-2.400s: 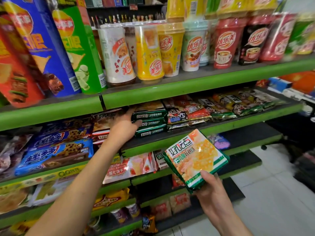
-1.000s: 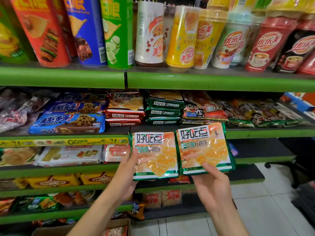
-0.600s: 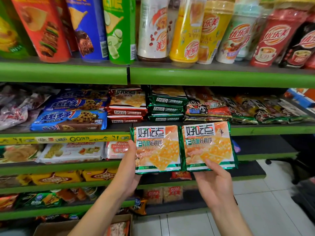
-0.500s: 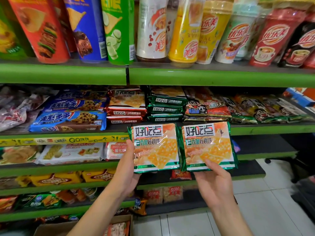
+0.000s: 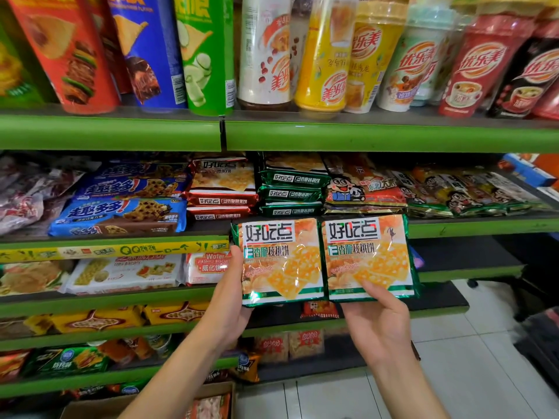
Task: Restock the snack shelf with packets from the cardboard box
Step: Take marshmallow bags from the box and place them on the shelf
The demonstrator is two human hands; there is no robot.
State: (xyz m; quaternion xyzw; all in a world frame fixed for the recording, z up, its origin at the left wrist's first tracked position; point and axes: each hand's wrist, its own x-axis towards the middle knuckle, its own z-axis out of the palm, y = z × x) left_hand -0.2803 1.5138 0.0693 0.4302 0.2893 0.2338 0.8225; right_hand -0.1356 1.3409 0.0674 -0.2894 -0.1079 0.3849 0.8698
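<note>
A moment ago only the right hand (image 5: 378, 322) carried a packet while the left reached into the shelf; now the left hand (image 5: 231, 300) pinches a green-edged packet (image 5: 279, 261) by its lower left edge, and the right grips a matching second packet (image 5: 369, 257) from below, the two edge to edge. Just above both grips sits the stack of green packets (image 5: 292, 189) on the shelf (image 5: 453, 228), likely their destination. Below the wrists, the cardboard box (image 5: 145, 403) is only partly visible, probably still holding stock.
</note>
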